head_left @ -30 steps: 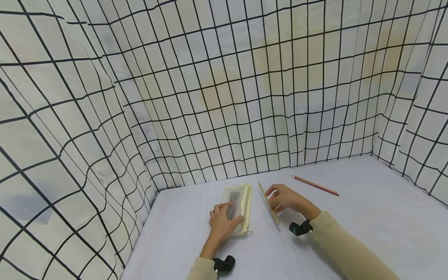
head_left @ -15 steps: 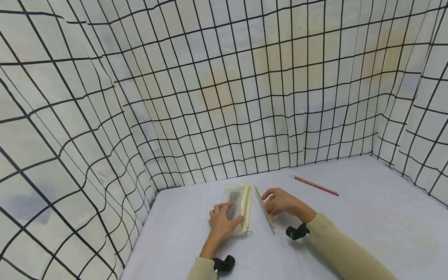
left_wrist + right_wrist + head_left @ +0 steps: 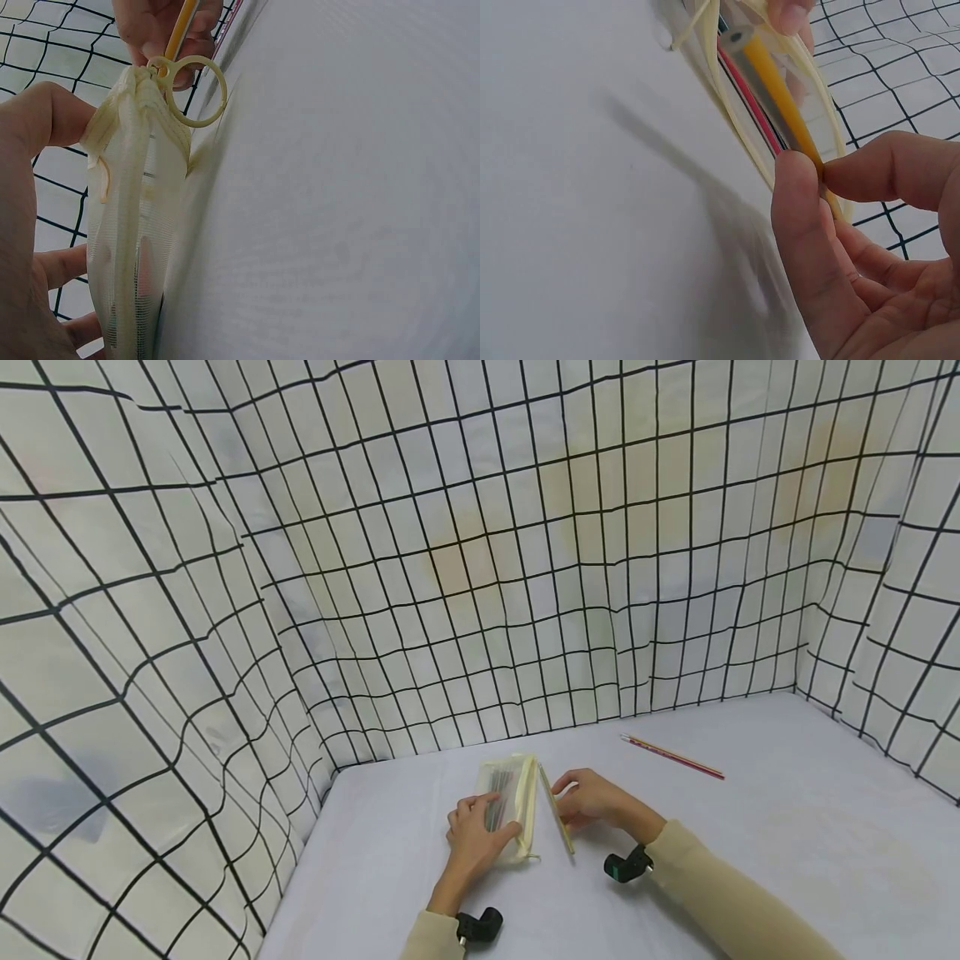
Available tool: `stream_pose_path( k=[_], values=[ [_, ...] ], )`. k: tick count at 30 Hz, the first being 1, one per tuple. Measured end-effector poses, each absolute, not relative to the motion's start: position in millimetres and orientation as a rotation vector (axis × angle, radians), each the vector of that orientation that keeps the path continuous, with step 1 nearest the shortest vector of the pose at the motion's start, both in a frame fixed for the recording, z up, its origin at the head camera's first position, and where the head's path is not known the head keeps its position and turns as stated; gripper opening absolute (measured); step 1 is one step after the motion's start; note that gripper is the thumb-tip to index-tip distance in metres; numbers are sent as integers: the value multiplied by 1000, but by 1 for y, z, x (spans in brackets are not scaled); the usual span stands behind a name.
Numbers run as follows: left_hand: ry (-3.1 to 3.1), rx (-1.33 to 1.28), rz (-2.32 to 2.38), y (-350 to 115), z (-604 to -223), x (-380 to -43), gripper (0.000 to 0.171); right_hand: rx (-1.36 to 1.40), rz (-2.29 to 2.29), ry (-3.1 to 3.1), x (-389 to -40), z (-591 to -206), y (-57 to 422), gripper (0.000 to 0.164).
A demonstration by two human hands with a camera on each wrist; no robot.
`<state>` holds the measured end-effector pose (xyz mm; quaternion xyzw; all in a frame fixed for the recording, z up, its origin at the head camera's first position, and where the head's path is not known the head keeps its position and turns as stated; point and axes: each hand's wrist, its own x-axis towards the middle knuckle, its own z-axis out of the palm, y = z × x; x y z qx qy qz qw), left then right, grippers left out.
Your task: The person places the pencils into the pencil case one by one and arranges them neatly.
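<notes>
A pale yellow pencil pouch (image 3: 528, 793) with translucent mesh sides lies on the white surface. My left hand (image 3: 474, 835) holds it, thumb near the zip end and fingers spread along its side. In the left wrist view a ring pull (image 3: 223, 91) hangs from the zip. My right hand (image 3: 594, 800) pinches a yellow pencil (image 3: 789, 105) with a greyish stripe between thumb and fingers. The pencil lies along the pouch's right edge, close to its gaping opening; I cannot tell whether they touch. Red and dark pencils (image 3: 751, 94) show inside the pouch.
Two pencils (image 3: 672, 757), reddish and yellow, lie side by side at the back right of the white table (image 3: 795, 827). White cloth walls (image 3: 480, 610) with a black grid stand behind and at both sides.
My right hand has carried the yellow pencil leftward and slightly nearer, up to the pouch's edge. My left hand and the pouch keep their place.
</notes>
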<state>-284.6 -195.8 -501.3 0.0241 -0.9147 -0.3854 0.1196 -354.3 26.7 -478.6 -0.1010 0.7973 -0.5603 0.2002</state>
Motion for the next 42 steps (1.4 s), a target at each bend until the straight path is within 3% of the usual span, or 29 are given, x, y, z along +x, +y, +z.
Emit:
stream_pose_path(
  k=[42],
  values=[
    [-2669,54,-1102,-196,-503,-286,70,-156,-1693,2181,-365,-482,-25,42]
  ],
)
